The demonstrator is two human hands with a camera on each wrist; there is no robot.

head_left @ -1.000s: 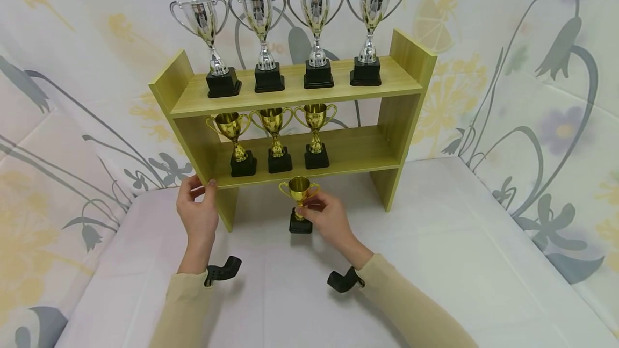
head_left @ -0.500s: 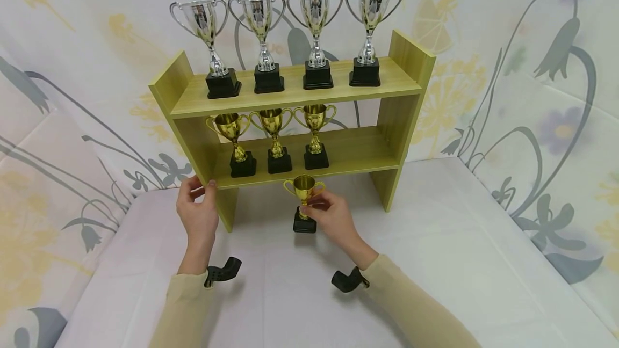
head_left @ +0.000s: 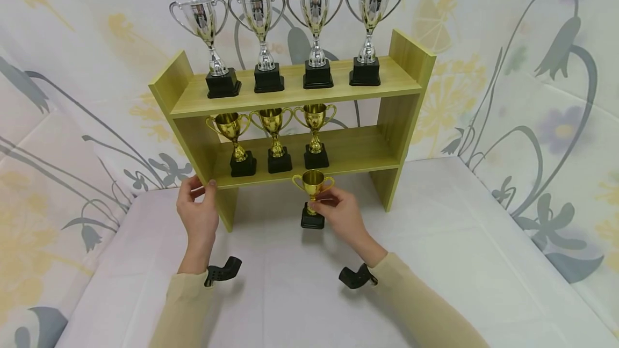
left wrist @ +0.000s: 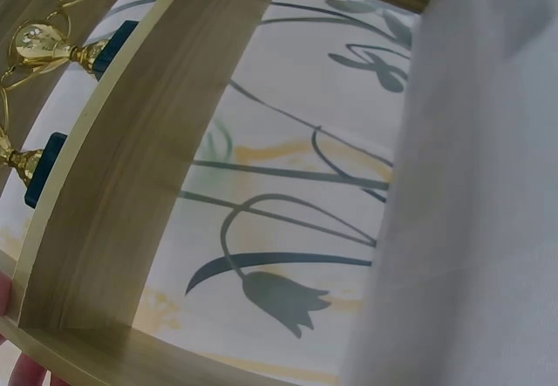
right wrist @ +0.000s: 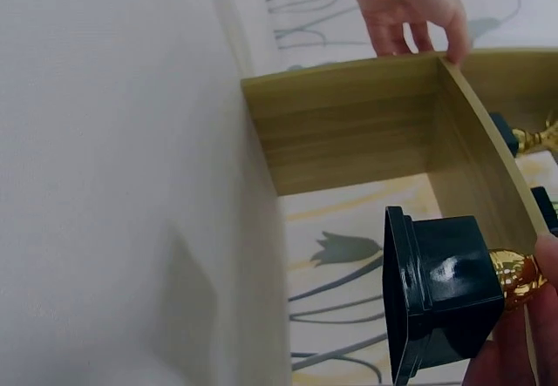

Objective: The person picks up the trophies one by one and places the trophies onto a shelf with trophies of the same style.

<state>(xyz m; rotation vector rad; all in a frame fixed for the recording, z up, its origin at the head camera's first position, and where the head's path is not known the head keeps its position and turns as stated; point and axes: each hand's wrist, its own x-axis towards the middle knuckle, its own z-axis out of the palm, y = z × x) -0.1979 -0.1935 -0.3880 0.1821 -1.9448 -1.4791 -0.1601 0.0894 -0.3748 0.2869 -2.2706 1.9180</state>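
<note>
My right hand (head_left: 347, 217) pinches a small gold trophy cup (head_left: 313, 180) by its stem, thumb in front. Held upright in front of the shelf's lower opening, the cup has its black base (right wrist: 443, 288) raised off the table, its shadow below. At the left side panel of the two-tier wooden shelf (head_left: 362, 150), my left hand (head_left: 198, 212) grips the edge, thumb at the front by the middle board and fingers behind. Only fingertips (left wrist: 28, 373) of that hand show in the left wrist view.
Several silver trophies (head_left: 316, 12) line the top board. Three gold trophies (head_left: 273, 122) stand at the left and middle of the board below; bare wood (head_left: 360, 160) lies to their right. A white cloth (head_left: 474, 262) covers the table, and a patterned cloth (head_left: 522, 95) hangs behind.
My right hand has carried the gold trophy to the right and slightly up, toward the front edge of the middle board. The left hand keeps its place on the shelf side.
</note>
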